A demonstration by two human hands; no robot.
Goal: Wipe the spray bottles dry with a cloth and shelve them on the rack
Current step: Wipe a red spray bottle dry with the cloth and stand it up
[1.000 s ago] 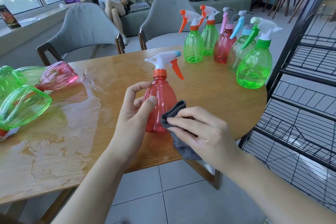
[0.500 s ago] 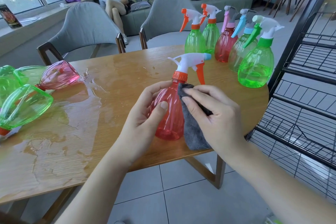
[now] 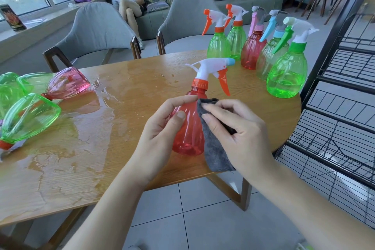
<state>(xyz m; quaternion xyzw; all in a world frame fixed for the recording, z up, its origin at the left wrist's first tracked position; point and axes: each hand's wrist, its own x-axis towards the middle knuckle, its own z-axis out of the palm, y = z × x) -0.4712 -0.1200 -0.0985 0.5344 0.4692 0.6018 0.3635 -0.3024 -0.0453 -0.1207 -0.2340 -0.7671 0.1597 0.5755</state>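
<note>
A red spray bottle (image 3: pixel 189 134) with a white head and orange trigger stands upright near the table's front edge. My left hand (image 3: pixel 162 130) grips its body from the left, thumb on the front. My right hand (image 3: pixel 237 136) holds a dark grey cloth (image 3: pixel 215 146) against the bottle's right side, up near the shoulder. Several upright green and red spray bottles (image 3: pixel 286 75) stand in a cluster at the table's far right. The black wire rack (image 3: pixel 345 107) stands just right of the table.
Green and pink bottles (image 3: pixel 30 115) lie on their sides at the left, beside a wide puddle (image 3: pixel 81 128) on the wooden table (image 3: pixel 142 79). Two grey chairs (image 3: pixel 97 32) stand behind it. A person sits on a sofa at the back.
The bottle's spray head has turned to point right. My right hand carried the cloth from low beside the bottle up to its shoulder. The view shifted slightly.
</note>
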